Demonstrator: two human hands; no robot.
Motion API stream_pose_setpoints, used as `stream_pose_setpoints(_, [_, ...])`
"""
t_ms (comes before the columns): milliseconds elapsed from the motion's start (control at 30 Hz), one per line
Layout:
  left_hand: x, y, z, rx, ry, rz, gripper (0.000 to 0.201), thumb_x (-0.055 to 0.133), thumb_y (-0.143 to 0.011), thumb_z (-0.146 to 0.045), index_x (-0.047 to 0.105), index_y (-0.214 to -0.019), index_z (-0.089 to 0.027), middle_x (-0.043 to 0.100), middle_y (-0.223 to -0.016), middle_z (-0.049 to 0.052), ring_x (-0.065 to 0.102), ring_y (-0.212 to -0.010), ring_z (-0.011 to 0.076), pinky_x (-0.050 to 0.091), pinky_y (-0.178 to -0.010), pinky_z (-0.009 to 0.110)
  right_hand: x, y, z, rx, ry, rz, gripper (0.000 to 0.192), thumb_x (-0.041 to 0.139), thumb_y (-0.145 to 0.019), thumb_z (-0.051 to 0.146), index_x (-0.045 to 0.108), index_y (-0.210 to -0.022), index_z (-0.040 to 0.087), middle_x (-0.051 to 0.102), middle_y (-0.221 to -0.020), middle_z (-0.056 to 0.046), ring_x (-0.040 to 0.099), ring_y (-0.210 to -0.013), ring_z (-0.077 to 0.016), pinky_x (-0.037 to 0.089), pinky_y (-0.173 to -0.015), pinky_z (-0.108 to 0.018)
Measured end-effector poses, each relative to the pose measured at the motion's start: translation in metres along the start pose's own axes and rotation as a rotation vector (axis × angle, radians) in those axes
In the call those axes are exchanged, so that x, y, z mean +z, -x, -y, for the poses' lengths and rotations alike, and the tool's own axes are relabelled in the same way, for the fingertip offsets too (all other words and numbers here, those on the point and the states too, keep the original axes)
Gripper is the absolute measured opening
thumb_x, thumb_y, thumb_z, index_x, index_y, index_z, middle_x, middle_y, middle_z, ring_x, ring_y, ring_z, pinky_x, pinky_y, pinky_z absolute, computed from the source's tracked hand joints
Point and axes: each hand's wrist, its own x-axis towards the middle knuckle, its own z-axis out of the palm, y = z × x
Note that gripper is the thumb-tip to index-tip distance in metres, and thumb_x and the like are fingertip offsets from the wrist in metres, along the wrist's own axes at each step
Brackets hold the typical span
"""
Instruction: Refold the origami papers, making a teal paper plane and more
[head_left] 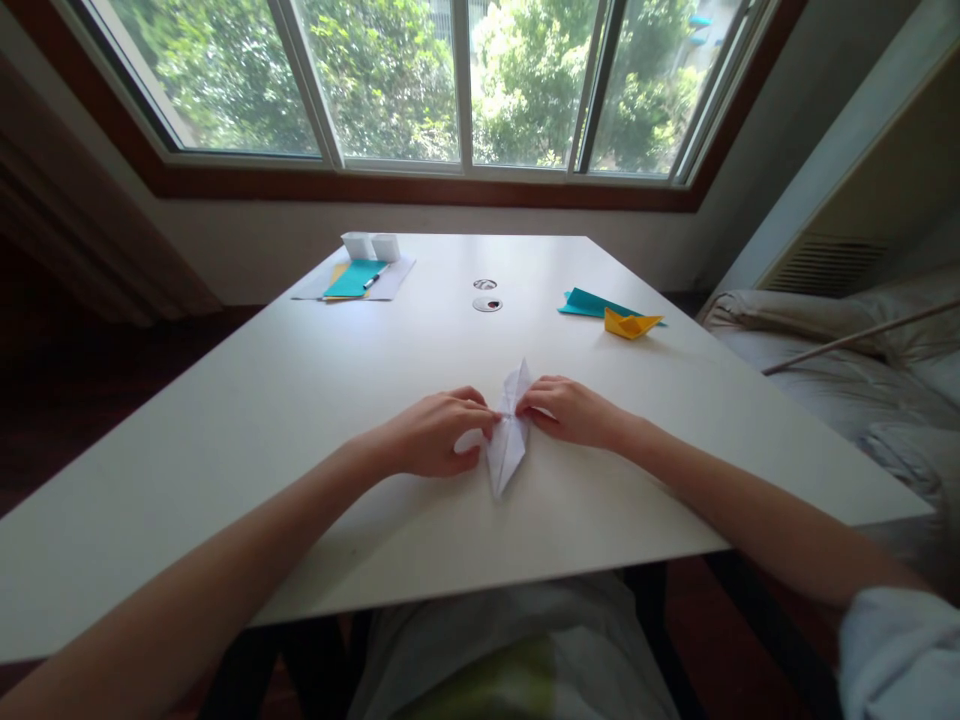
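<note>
From back here I see the white bench [420, 350] stretching out. My left hand [431, 435] curls, fingertips against the folded white paper [511, 440]; I can't tell whether that grip is closed. My right hand [577, 412] pinches the opposite edge, the paper squarely between both, fingers hiding its waist. Far left, two white boxes [386, 248], insides hard to make out.

Our left hand [435, 435] and right hand [576, 410] touch folded paper [509, 455]; we see a yellow boat [630, 325] on the bench [420, 350].
</note>
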Motion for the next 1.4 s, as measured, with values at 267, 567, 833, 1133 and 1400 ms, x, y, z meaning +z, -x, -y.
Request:
stream_pose_setpoints(267, [0.004,0.0,0.004,0.013,-0.021,-0.047,0.03,0.058,-0.076,-0.029,0.063,-0.104,-0.02,0.065,-0.103,0.006,0.053,-0.102,0.0204,0.044,-0.089,0.032,-0.014,0.006,0.002,-0.047,-0.058,0.109,0.032,0.053,-0.078,0.017,0.06,-0.109,0.018,0.065,-0.106,-0.008,0.059,-0.099,-0.0192,0.043,-0.089,-0.033])
stream_pose_setpoints(567, [0.007,-0.002,0.007,0.023,-0.034,-0.081,0.028,0.059,-0.077,-0.036,0.066,-0.1,-0.021,0.067,-0.101,0.007,0.055,-0.1,0.0201,0.045,-0.088,0.033,-0.018,0.008,-0.001,-0.052,-0.094,0.176,0.044,0.057,-0.08,0.038,0.055,-0.118,0.017,0.059,-0.118,-0.011,0.053,-0.11,-0.022,0.04,-0.094,-0.036])
stream_pose_setpoints(833, [0.009,-0.002,0.004,0.025,-0.127,-0.051,0.04,0.057,-0.075,-0.049,0.063,-0.101,-0.019,0.065,-0.106,0.008,0.055,-0.102,0.0228,0.041,-0.091,0.035,-0.014,0.004,0.002,-0.009,-0.075,0.144,0.03,0.046,-0.088,0.031,0.061,-0.112,0.02,0.063,-0.114,-0.008,0.055,-0.104,-0.019,0.04,-0.091,-0.034])
stream_pose_setpoints(1133, [0.01,-0.002,0.004,0.033,-0.086,-0.082,0.034,0.054,-0.079,-0.046,0.064,-0.098,-0.02,0.066,-0.1,0.008,0.057,-0.098,0.0209,0.043,-0.087,0.033,-0.015,0.009,-0.003,-0.014,-0.109,0.168,0.033,0.048,-0.086,0.024,0.058,-0.117,0.019,0.059,-0.119,-0.007,0.051,-0.108,-0.0186,0.04,-0.092,-0.033])
stream_pose_setpoints(1400, [0.026,-0.015,0.019,-0.32,0.014,-0.308,0.014,0.054,-0.08,-0.024,0.067,-0.085,-0.023,0.067,-0.077,0.0,0.056,-0.084,0.0165,0.045,-0.075,0.027,-0.001,-0.002,-0.001,0.082,-0.076,0.021,0.02,0.048,-0.087,0.025,0.066,-0.095,0.019,0.067,-0.095,-0.006,0.056,-0.091,-0.0176,0.042,-0.084,-0.032])
